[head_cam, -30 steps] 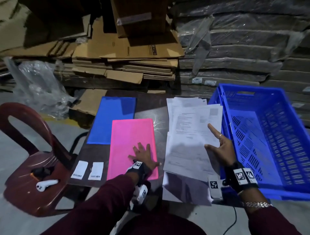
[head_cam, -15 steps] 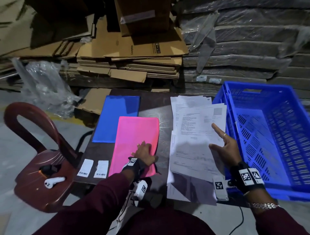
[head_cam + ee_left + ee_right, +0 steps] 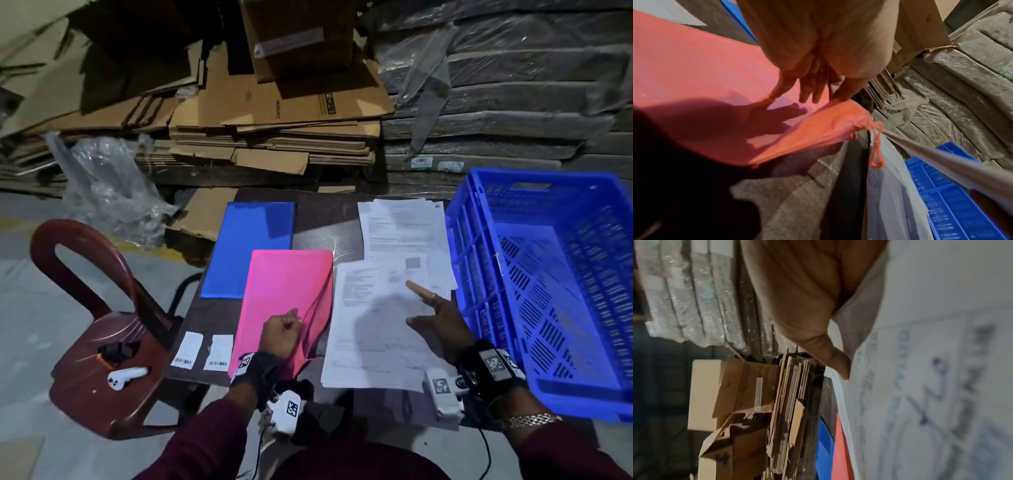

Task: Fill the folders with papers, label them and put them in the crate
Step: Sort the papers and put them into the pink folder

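Left hand [image 3: 282, 334] pinched the near right corner of the pink folder [image 3: 284, 294], lifting its cover. Right hand [image 3: 436, 318] lay open-fingered on the papers [image 3: 373, 342], just right of that folder. Crate [image 3: 548, 284] beyond the papers.

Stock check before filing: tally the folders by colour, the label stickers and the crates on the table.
Pink folder: 1
Blue folder: 1
Label stickers: 2
Blue crate: 1
Total: 5
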`<state>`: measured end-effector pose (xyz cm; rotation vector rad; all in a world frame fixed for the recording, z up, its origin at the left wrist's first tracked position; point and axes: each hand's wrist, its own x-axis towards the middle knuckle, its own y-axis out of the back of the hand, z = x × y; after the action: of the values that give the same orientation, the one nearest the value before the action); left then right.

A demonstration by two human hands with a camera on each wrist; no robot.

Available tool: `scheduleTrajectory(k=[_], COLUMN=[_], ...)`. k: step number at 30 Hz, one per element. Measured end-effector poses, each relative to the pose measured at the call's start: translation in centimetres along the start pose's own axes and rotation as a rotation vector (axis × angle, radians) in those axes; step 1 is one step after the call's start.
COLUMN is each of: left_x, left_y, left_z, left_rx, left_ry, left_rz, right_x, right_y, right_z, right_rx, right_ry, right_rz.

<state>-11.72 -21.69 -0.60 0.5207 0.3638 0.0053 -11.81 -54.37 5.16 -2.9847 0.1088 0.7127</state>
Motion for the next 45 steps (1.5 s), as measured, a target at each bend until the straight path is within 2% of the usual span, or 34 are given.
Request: scheduleTrajectory(k=[3,8,12,17,22,30,38,45], left_x=[0.2,-0.1,-0.1,0.1,0.2,0.4,0.4,-0.2], left_y=[-0.2,-0.2,0.0,0.1,0.0,0.3,0.1,0.3], left_z=[-1.1,-2.2,-2.8,-3.2,-3.5,-4.0,-3.5,-2.1], left_rx=[-0.055,-0.186,-0.195,-0.027,-0.059,-0.058,-0.013,0.096], left_ry=[-0.010,-0.032,-0.071,-0.151,-0.116,-0.114,-0.122,-0.145], left_rz=[-0.048,-0.007,-0.038,-0.137,-0.142,-0.145,-0.159,-0.141], right_x=[0.7,0.3,0.1,1.1,3.5,3.4,4.0,3.9], right_y=[-0.2,-0.7,-1.6,-2.5,-3.3,-4.9,-4.2,-5.3], right_z=[0.1,-0.7,-1.7,-2.8,-1.1,1.3,1.8,2.5], right_rx=[0.067,-0.048,-0.105,-0.075,-0.071,-0.164,-0.235,-0.220], right_ry=[-0.087,-0.206,-0.217,-0.203,-0.193,-0.036,0.153,0.196], right_rz=[-0.054,-0.086,-0.109,-0.075,-0.064,0.064,0.063,0.085])
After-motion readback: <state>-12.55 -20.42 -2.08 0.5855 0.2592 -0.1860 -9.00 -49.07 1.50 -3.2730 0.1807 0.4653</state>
